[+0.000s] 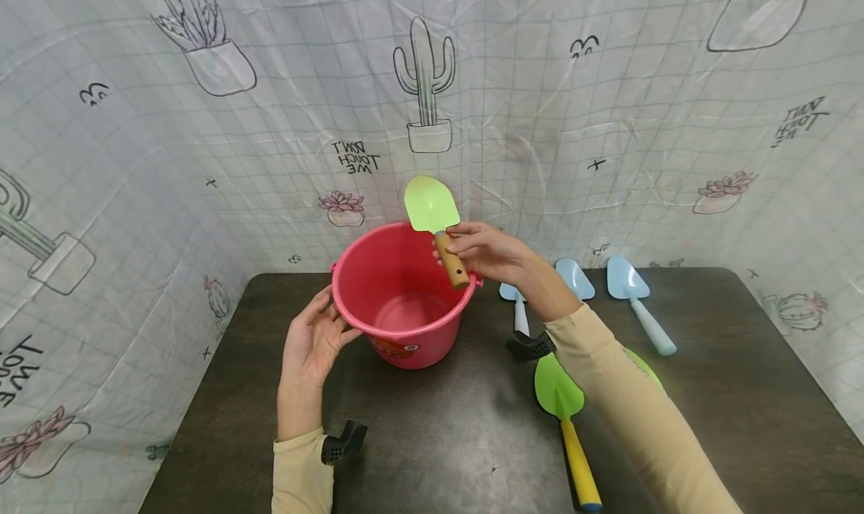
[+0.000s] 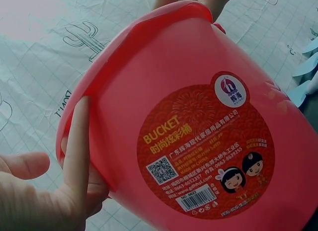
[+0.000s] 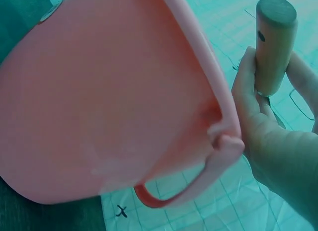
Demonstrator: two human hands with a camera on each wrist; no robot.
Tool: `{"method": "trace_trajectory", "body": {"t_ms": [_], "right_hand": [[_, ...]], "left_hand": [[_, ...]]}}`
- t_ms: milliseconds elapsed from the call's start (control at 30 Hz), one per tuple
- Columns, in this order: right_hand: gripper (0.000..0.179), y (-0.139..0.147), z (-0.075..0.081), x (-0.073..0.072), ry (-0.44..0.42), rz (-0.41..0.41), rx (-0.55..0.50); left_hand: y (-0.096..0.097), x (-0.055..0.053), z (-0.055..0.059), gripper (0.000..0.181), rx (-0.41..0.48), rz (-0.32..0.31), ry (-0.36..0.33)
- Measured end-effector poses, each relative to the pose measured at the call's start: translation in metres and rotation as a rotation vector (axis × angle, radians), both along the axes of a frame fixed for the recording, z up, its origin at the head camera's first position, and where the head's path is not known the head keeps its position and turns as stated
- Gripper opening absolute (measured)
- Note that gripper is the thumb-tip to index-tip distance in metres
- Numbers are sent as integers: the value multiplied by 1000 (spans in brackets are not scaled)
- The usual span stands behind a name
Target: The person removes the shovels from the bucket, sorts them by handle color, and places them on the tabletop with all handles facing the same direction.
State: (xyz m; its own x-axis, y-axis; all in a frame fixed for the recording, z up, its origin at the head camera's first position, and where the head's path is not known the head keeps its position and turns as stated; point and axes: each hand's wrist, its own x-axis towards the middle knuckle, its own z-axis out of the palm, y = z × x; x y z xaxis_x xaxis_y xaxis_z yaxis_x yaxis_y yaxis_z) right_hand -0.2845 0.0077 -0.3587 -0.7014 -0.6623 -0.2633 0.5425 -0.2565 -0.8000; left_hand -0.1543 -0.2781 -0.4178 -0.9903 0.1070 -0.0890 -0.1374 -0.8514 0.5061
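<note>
My right hand (image 1: 489, 250) pinches the wooden handle of a small garden trowel (image 1: 432, 203) with a pale green blade. The blade points up and away, above the far rim of a red plastic bucket (image 1: 412, 347), and the handle overlaps the bucket's mouth in the head view. In the right wrist view, the handle's butt (image 3: 277, 42) shows between fingers and thumb. My left hand (image 1: 315, 338) touches the bucket's left side just below the rim, its fingers fairly straight. A round red label (image 2: 206, 151) faces the left wrist camera.
Pale blue trowels (image 1: 628, 278) lie at the back right of the dark table (image 1: 459, 431). Nearer, a green trowel with a yellow handle (image 1: 579, 461) lies beside my right forearm, which partly covers another green blade (image 1: 644, 368). A patterned cloth (image 1: 513, 124) hangs behind.
</note>
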Motion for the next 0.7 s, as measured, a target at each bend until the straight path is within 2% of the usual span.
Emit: {"method": "trace_trajectory", "body": {"t_ms": [233, 533, 700], "right_hand": [[57, 19, 1, -2, 8, -51, 8], [43, 46, -3, -3, -21, -106, -94], [39, 63, -7, -4, -37, -147, -91]], "left_hand": [[0, 0, 0, 26, 11, 9, -25], [0, 1, 1, 27, 20, -4, -16], [0, 0, 0, 25, 36, -16, 3]]}}
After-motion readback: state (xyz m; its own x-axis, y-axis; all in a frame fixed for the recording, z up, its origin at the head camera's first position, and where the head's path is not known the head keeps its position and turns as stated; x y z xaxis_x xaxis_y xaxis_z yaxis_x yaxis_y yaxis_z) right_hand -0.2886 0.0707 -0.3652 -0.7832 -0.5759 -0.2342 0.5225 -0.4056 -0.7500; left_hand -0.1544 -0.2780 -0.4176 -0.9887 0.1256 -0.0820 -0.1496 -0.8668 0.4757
